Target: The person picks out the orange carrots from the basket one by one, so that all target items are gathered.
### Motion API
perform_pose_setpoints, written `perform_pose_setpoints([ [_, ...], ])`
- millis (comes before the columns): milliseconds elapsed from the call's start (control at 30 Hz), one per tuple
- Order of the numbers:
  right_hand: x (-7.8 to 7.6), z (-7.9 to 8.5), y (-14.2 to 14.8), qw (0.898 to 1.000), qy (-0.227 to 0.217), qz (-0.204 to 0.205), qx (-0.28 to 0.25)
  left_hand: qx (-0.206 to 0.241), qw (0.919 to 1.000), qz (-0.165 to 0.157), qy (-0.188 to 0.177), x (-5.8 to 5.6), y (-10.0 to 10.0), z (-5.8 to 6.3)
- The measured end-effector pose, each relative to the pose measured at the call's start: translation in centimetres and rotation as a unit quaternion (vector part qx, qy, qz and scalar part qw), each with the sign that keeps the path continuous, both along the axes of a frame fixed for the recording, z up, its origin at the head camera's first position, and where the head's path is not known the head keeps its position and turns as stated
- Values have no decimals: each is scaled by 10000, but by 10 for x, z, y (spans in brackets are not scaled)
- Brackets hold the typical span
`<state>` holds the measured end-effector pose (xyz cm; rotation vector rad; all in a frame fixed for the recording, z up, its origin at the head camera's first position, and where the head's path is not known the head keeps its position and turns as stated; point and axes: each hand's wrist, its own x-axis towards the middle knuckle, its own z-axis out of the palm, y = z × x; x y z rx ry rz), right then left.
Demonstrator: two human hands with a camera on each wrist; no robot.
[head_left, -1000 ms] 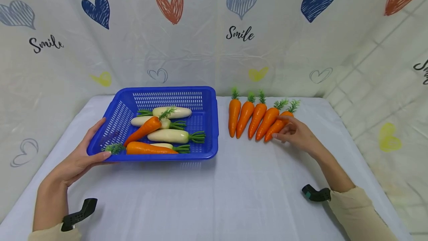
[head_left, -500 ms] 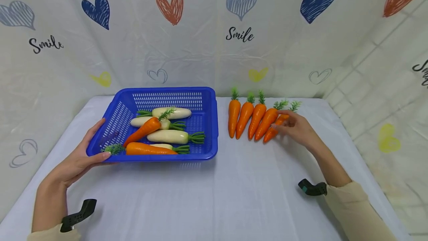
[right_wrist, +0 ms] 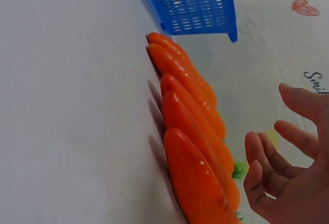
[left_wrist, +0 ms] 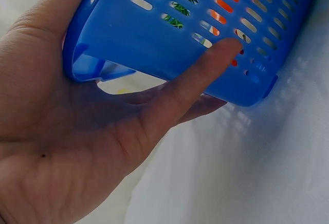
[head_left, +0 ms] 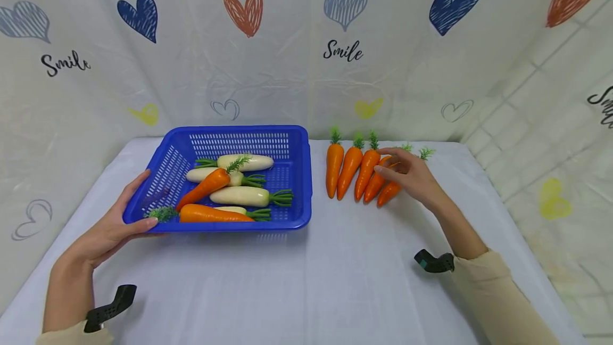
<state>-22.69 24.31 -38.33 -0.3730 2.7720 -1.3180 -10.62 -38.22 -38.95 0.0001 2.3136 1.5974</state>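
White tablecloth [head_left: 306, 292] is stretching across the foreground, with cream sleeves [head_left: 498, 292] and black wrist devices [head_left: 435, 262] showing over it. The left hand [head_left: 112, 228] is gripping the near left corner of a blue basket [head_left: 303, 190], thumb over the rim, fingers against the outer wall. Inside, white radishes [head_left: 239, 196] are lying with two carrots [head_left: 203, 189], one resting slantwise across a radish. Right of the basket, five carrots [head_left: 350, 174] are lying in a row, green tops pointing away. Over the row's right end the right hand [head_left: 413, 175] is hovering, fingers parted and loosely bent; its wrist view is showing a gap between them and the carrots. Behind, a pale backdrop [head_left: 273, 68] is carrying coloured hearts [head_left: 243, 13] and black script [head_left: 342, 50] reading "Smile" twice in full, another partly cut off at the right edge.
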Motion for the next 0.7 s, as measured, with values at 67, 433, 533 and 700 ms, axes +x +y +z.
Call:
perform_pose_setpoints([
  [67, 0, 1, -4, 10000, -9, 61, -49, 4, 10000, -28, -13, 0, 0, 0],
  [433, -3, 15, -32, 9985, -61, 462, -286, -311, 9995, -33, 79, 3, -2, -1],
  [533, -5, 17, -39, 9978, 41, 537, -393, -286, 9995, -49, 100, 2, -2, 0],
  [700, -5, 20, -54, 9957, 35, 681, -627, -306, 9994, -63, 126, 1, -3, 3],
])
